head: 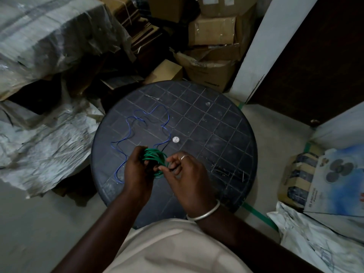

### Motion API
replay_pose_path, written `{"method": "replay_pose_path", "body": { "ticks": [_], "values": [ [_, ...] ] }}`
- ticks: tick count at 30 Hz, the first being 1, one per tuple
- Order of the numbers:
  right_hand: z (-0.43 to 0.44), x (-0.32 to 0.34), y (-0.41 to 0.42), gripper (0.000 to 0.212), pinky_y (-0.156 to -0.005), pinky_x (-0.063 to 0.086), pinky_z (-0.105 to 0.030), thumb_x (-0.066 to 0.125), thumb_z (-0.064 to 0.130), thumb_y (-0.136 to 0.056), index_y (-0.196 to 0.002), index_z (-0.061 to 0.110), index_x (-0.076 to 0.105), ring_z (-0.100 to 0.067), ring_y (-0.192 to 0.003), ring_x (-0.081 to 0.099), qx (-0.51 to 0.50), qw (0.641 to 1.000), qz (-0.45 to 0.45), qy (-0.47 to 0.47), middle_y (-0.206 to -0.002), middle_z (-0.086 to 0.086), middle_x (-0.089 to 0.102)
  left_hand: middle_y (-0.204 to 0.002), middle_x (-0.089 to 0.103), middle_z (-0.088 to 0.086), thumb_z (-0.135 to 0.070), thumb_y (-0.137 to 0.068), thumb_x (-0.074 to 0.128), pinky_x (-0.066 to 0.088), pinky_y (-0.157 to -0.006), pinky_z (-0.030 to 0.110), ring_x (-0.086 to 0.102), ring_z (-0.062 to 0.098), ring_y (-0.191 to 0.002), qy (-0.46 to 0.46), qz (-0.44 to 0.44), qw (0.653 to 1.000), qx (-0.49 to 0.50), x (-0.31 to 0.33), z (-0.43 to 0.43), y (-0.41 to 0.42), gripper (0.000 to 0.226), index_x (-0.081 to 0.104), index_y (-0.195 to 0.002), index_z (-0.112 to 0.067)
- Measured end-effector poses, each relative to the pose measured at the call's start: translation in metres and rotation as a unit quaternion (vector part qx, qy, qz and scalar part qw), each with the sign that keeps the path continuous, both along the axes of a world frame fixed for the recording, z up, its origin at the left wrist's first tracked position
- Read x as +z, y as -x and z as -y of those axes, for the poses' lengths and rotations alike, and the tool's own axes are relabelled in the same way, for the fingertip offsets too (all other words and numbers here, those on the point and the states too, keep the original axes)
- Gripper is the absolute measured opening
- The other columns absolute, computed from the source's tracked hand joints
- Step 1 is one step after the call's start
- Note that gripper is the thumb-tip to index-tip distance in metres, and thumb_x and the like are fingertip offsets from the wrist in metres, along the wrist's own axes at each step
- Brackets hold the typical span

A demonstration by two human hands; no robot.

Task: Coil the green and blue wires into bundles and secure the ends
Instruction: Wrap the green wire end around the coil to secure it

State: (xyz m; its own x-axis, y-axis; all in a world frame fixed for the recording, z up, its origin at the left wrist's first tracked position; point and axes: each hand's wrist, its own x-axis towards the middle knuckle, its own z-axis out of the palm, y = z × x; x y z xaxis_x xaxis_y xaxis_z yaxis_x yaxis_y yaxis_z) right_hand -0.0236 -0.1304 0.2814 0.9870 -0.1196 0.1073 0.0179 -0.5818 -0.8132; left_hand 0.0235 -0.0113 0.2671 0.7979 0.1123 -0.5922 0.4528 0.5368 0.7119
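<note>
Beyond and to the outside of your left hand [137, 170], the blue wire [129, 131] lies loose in wandering loops on the round table [216, 134]. Your left hand is closed around the green wire [154, 156], which sits coiled in a bundle between your hands. Your right hand [185, 170] has its fingers curled, fingertips pinching that coil's near edge.

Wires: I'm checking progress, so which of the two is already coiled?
The green wire, wound into a bundle held between both hands, left and right. The blue wire lies loose on the round table.
</note>
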Motion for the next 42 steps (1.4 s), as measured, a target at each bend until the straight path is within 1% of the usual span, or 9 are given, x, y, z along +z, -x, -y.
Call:
{"method": "replay_pose_path", "body": {
  "ticks": [3, 9, 12, 15, 19, 23, 27, 36, 42],
  "values": [
    [0.006, 0.006, 0.007, 0.009, -0.068, 0.047, -0.006, 0.077, 0.023, -0.083, -0.085, 0.017, 0.071, -0.003, -0.071, 0.061, 0.008, 1.0, -0.008, -0.021, -0.083, 0.003, 0.065, -0.056, 0.057, 0.002, -0.031, -0.095, 0.055, 0.043, -0.048, 0.025, 0.052, 0.013, -0.045, -0.032, -0.03, 0.999, 0.025, -0.006, -0.004, -0.003, 0.026, 0.057, -0.074, -0.015],
    [0.01, 0.015, 0.028, 0.007, -0.075, 0.054, -0.021, 0.071, 0.024, -0.088, -0.089, 0.018, 0.075, -0.004, -0.079, 0.066, 0.029, 0.996, -0.052, -0.064, -0.089, 0.005, 0.066, -0.056, 0.055, 0.001, -0.037, -0.095, 0.057, 0.042, -0.049, 0.026, 0.052, 0.013, -0.046, -0.089, -0.035, 0.993, 0.063, -0.019, -0.011, -0.005, 0.028, 0.057, -0.078, -0.014],
    [0.01, 0.018, 0.031, 0.009, -0.073, 0.052, -0.016, 0.068, 0.027, -0.09, -0.09, 0.019, 0.073, -0.003, -0.079, 0.065, 0.032, 0.997, -0.048, -0.046, -0.09, 0.007, 0.064, -0.063, 0.061, 0.004, -0.04, -0.093, 0.059, 0.044, -0.052, 0.028, 0.057, 0.016, -0.053, -0.111, -0.04, 0.99, 0.075, -0.02, -0.011, -0.003, 0.031, 0.062, -0.084, -0.011],
    [0.008, 0.017, 0.028, 0.009, -0.069, 0.048, -0.007, 0.069, 0.026, -0.09, -0.089, 0.018, 0.073, 0.003, -0.073, 0.061, 0.021, 0.998, -0.054, -0.029, -0.088, 0.009, 0.061, -0.054, 0.061, -0.001, -0.039, -0.095, 0.058, 0.043, -0.051, 0.027, 0.057, 0.016, -0.051, -0.123, -0.031, 0.989, 0.078, -0.016, -0.007, -0.001, 0.032, 0.061, -0.077, -0.013],
    [0.004, 0.017, 0.025, 0.006, -0.073, 0.056, -0.025, 0.07, 0.024, -0.085, -0.083, 0.019, 0.071, -0.005, -0.074, 0.064, -0.005, 0.999, -0.036, -0.002, -0.086, 0.009, 0.06, -0.053, 0.06, -0.002, -0.041, -0.096, 0.056, 0.041, -0.052, 0.028, 0.055, 0.016, -0.052, -0.13, -0.028, 0.988, 0.076, -0.013, -0.006, 0.0, 0.034, 0.06, -0.075, -0.014],
    [0.005, 0.019, 0.028, 0.003, -0.073, 0.055, -0.028, 0.07, 0.022, -0.081, -0.078, 0.022, 0.069, -0.005, -0.073, 0.06, -0.022, 0.999, -0.018, 0.028, -0.083, 0.009, 0.058, -0.067, 0.06, 0.005, -0.044, -0.096, 0.055, 0.041, -0.053, 0.028, 0.055, 0.016, -0.051, -0.148, -0.027, 0.986, 0.072, -0.015, -0.011, 0.0, 0.036, 0.061, -0.08, -0.013],
    [0.006, 0.015, 0.028, 0.002, -0.073, 0.055, -0.03, 0.07, 0.022, -0.083, -0.081, 0.022, 0.07, -0.006, -0.073, 0.06, -0.004, 0.999, -0.029, 0.018, -0.084, 0.008, 0.058, -0.067, 0.058, 0.006, -0.046, -0.095, 0.055, 0.042, -0.051, 0.027, 0.055, 0.016, -0.051, -0.14, -0.028, 0.987, 0.067, -0.017, -0.013, 0.001, 0.037, 0.061, -0.084, -0.012],
    [0.001, 0.007, 0.017, 0.003, -0.073, 0.048, -0.013, 0.071, 0.02, -0.084, -0.084, 0.022, 0.069, -0.002, -0.075, 0.059, 0.008, 1.0, -0.008, 0.006, -0.087, 0.01, 0.058, -0.055, 0.049, 0.001, -0.042, -0.096, 0.056, 0.039, -0.051, 0.029, 0.049, 0.013, -0.042, -0.103, -0.004, 0.994, 0.035, -0.006, -0.001, 0.006, 0.036, 0.054, -0.073, -0.015],
    [-0.001, 0.001, 0.005, 0.012, -0.068, 0.055, -0.033, 0.074, 0.024, -0.084, -0.077, 0.019, 0.065, -0.01, -0.075, 0.063, -0.005, 0.998, 0.059, 0.021, -0.083, 0.005, 0.06, -0.044, 0.043, -0.002, -0.031, -0.096, 0.049, 0.037, -0.047, 0.026, 0.044, 0.014, -0.043, 0.007, -0.002, 1.0, 0.003, 0.004, 0.001, 0.009, 0.042, 0.045, -0.056, -0.018]
  ]
}}
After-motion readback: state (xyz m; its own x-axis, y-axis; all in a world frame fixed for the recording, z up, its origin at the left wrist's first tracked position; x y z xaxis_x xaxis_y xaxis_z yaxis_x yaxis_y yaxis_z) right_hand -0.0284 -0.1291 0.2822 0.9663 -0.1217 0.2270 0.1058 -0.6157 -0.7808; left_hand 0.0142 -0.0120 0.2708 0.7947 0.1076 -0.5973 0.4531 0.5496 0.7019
